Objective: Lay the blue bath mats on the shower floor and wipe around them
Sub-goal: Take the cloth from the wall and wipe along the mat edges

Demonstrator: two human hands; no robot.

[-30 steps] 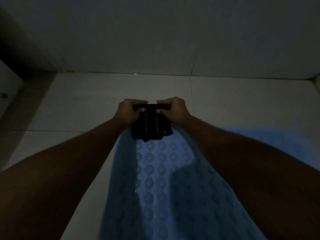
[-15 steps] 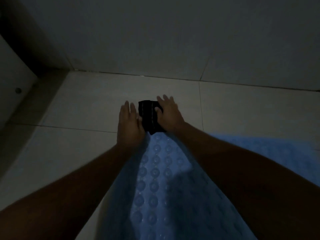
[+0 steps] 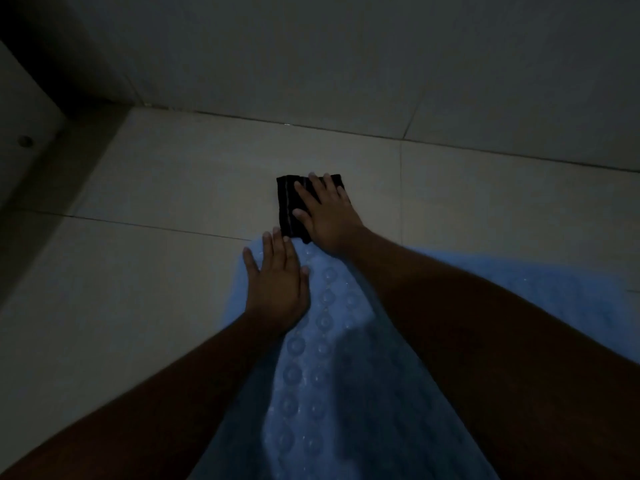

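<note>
Two hands are working at the far end of the blue bath mat (image 3: 322, 393), which is lying flat on the shower floor (image 3: 166, 188) beneath both forearms. The left hand (image 3: 277, 285) is resting on the mat's corner, fingers straight and spread, gripping nothing; the right hand (image 3: 327, 211) is pressing a folded black cloth (image 3: 286, 206) onto the floor just beyond the mat, fingers likewise extended. Dimpled and thin, the mat is looking soft, floppy and light, so pinching an edge seems best for shifting it

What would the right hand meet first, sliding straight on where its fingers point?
Bare floor tile lies ahead of the right hand and black cloth; likely the wall first, depth unclear.
</note>
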